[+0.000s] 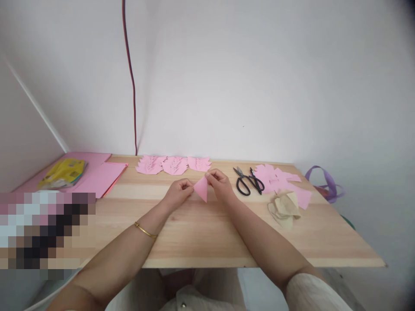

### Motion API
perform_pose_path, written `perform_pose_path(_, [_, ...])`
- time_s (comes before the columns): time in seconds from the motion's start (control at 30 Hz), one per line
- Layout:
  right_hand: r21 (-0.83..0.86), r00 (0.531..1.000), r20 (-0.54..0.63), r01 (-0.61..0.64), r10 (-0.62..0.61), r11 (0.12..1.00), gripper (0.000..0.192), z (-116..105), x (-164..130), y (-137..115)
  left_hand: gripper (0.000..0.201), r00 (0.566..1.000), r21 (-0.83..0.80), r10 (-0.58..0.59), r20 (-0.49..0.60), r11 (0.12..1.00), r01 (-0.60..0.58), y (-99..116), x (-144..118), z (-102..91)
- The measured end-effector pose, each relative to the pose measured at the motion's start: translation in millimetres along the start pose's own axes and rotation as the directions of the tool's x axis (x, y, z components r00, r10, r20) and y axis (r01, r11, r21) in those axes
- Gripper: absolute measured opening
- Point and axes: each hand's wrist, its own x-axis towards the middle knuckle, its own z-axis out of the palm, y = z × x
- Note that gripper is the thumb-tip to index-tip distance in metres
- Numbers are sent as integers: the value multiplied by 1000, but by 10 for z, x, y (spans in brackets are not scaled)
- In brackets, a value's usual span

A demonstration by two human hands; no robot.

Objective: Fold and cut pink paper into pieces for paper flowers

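A small folded pink paper triangle (201,188) is pinched between both hands above the middle of a wooden table (207,237). My left hand (179,191) grips its left corner and my right hand (219,182) grips its top right corner. A gold bangle sits on my left wrist. Three cut pink paper shapes (174,165) lie in a row just behind the hands, near the wall.
Black scissors (248,180) lie right of my right hand. Farther right are pink paper scraps (282,178), beige paper pieces (285,209) and a purple ribbon (324,181). Pink sheets (103,175) and a yellow packet (63,172) sit at the left. A dark cable (129,77) hangs down the wall.
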Motion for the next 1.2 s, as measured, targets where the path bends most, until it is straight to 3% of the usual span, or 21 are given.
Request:
perform_pose_path(0.27, [42,999,22,-30,29,999,29,-31,38,78,11,1000,0,-10,-12,1000,10,40,-16,-5])
perform_pose_path(0.43, [100,981,167,-112,94,989,30,3,23,48,15,993,-195,-48,-109,980,26,54,5,15])
perform_pose_path(0.53, [25,964,260,-58,50,998,32,34,-8,39,19,987,-313,-65,-145,949,16,48,23,22])
perform_pose_path(0.73, [-85,981,191,-12,28,996,27,-7,3,20,21,994,-249,-74,-85,967,50,-5,29,18])
perform_pose_path(0.87, [-112,978,208,33,-9,993,22,-33,16,-14,19,999,-230,-54,-3,972,52,-14,21,8])
perform_pose_path(1.2, [8,969,248,-19,16,1000,25,51,-39,33,24,998,-231,-48,41,971,57,23,0,28])
